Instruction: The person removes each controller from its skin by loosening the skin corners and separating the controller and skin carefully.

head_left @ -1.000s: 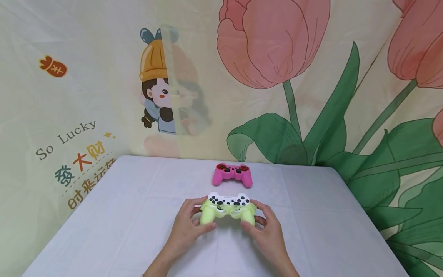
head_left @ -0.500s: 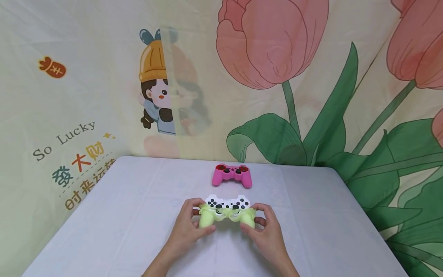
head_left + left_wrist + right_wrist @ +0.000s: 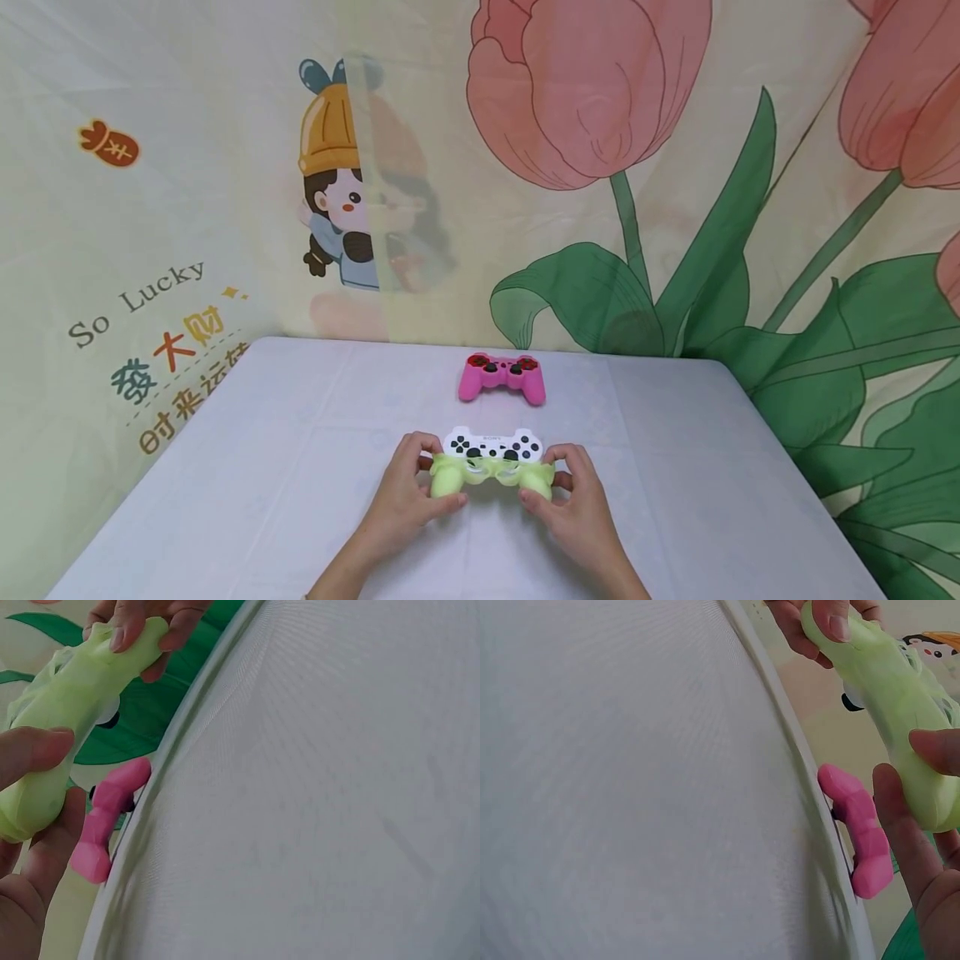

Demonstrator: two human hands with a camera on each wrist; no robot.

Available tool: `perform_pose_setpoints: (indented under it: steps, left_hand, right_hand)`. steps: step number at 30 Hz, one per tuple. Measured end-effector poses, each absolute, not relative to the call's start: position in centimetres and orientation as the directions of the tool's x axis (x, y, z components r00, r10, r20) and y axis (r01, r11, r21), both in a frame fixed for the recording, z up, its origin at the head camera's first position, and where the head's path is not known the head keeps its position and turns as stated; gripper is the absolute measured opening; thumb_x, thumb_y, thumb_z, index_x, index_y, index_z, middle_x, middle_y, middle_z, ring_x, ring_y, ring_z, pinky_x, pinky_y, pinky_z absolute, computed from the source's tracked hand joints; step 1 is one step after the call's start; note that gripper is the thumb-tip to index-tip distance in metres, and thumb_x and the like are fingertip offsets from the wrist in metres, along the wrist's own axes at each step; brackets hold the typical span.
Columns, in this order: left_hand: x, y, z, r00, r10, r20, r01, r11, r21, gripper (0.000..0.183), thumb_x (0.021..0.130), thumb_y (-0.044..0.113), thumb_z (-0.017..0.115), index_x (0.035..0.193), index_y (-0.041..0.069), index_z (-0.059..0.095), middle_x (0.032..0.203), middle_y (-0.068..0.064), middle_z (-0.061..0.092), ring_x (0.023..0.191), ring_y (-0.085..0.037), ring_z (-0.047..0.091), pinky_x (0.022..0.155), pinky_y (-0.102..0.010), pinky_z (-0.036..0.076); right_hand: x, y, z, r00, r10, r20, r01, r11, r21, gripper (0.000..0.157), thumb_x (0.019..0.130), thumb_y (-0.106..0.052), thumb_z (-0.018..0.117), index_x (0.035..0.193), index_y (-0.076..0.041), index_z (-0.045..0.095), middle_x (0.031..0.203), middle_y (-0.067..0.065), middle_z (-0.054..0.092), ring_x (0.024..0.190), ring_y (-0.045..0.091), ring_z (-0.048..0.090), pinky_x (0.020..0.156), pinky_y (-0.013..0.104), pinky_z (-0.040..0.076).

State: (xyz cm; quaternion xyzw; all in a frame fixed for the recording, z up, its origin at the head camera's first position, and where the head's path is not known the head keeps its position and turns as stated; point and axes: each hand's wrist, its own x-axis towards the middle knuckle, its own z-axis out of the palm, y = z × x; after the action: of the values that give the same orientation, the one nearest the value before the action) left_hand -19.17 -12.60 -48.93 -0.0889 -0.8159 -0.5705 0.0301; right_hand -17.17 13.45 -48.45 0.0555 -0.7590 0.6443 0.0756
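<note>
A white game controller [image 3: 492, 445] with black buttons is held up in front of me in the head view. A soft pale green silicone cover [image 3: 447, 479] wraps its two handles and lower edge, while the white top face stays bare. My left hand [image 3: 405, 487] grips the left handle through the cover, thumb on the near side and fingers round the outer edge. On the other handle, my right hand [image 3: 577, 496] holds in the same way. Both wrist views show the cover's smooth underside [image 3: 97, 675] pinched between thumb and fingers at either end.
A pink game controller [image 3: 502, 379] with red and black button areas lies behind the held one, near the far edge of the white-covered table [image 3: 300, 500]. A printed cloth backdrop [image 3: 600, 217] with tulips and a cartoon figure hangs behind the table.
Both hands have come slightly down in the head view with the controller. Its white face tips more into sight, and the cover's edge sits lower across it. The pink controller stays put.
</note>
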Motion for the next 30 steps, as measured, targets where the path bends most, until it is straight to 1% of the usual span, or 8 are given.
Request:
perform_pose_setpoints:
  steps: [3,10,18,21,25,30]
  left_hand:
    - [-19.18,-12.64,-48.92,-0.979,0.118,0.166,0.196,0.330,0.923,0.064,0.068,0.013,0.101,0.110,0.021,0.053,0.126,-0.002,0.052,0.108,-0.026,0.055,0.076,-0.029,0.059]
    - [-19.19,-12.64,-48.81,-0.978,0.126,0.166,0.199,0.330,0.923,0.060,0.068,0.012,0.101,0.104,0.026,0.055,0.120,0.000,0.052,0.106,-0.024,0.055,0.075,-0.029,0.059]
    - [-19.03,-12.66,-48.79,-0.976,0.149,0.161,0.203,0.332,0.921,0.057,0.070,0.010,0.099,0.102,0.023,0.055,0.118,-0.003,0.049,0.105,-0.027,0.054,0.075,-0.028,0.059]
    - [-19.06,-12.64,-48.80,-0.978,0.145,0.149,0.190,0.330,0.925,0.056,0.070,0.010,0.099,0.101,0.023,0.054,0.119,-0.003,0.048,0.106,-0.027,0.053,0.075,-0.028,0.058]
    - [-19.12,-12.59,-48.77,-0.982,0.140,0.129,0.168,0.324,0.931,0.055,0.071,0.011,0.099,0.098,0.023,0.053,0.119,-0.002,0.047,0.107,-0.026,0.053,0.077,-0.028,0.058]
    - [-19.08,-12.53,-48.63,-0.982,0.142,0.122,0.159,0.289,0.944,0.054,0.071,0.009,0.099,0.095,0.019,0.052,0.119,-0.005,0.046,0.106,-0.027,0.055,0.076,-0.027,0.058]
  right_hand:
    - [-17.16,13.44,-48.42,-0.980,0.010,0.199,-0.195,0.164,-0.967,0.050,0.075,0.012,0.089,0.107,-0.011,0.058,0.118,0.010,0.050,0.081,0.020,0.073,0.061,0.033,0.062]
    - [-17.11,13.37,-48.54,-0.974,0.014,0.226,-0.219,0.195,-0.956,0.047,0.075,0.011,0.090,0.102,-0.011,0.058,0.114,0.009,0.050,0.078,0.018,0.073,0.059,0.032,0.062]
    - [-17.35,13.25,-48.52,-0.947,0.020,0.321,-0.306,0.250,-0.919,0.048,0.072,0.011,0.091,0.091,-0.015,0.055,0.108,0.009,0.052,0.073,0.018,0.069,0.059,0.031,0.062]
    - [-17.40,13.20,-48.49,-0.936,0.033,0.351,-0.328,0.279,-0.902,0.050,0.070,0.012,0.092,0.088,-0.016,0.055,0.106,0.008,0.054,0.077,0.019,0.067,0.063,0.031,0.062]
    - [-17.41,13.14,-48.37,-0.930,0.054,0.365,-0.330,0.319,-0.889,0.052,0.067,0.011,0.093,0.084,-0.018,0.054,0.105,0.005,0.055,0.091,0.021,0.063,0.072,0.031,0.062]
    - [-17.30,13.13,-48.28,-0.939,0.063,0.339,-0.309,0.285,-0.907,0.050,0.067,0.012,0.093,0.079,-0.016,0.053,0.105,0.006,0.055,0.100,0.024,0.060,0.069,0.033,0.063]
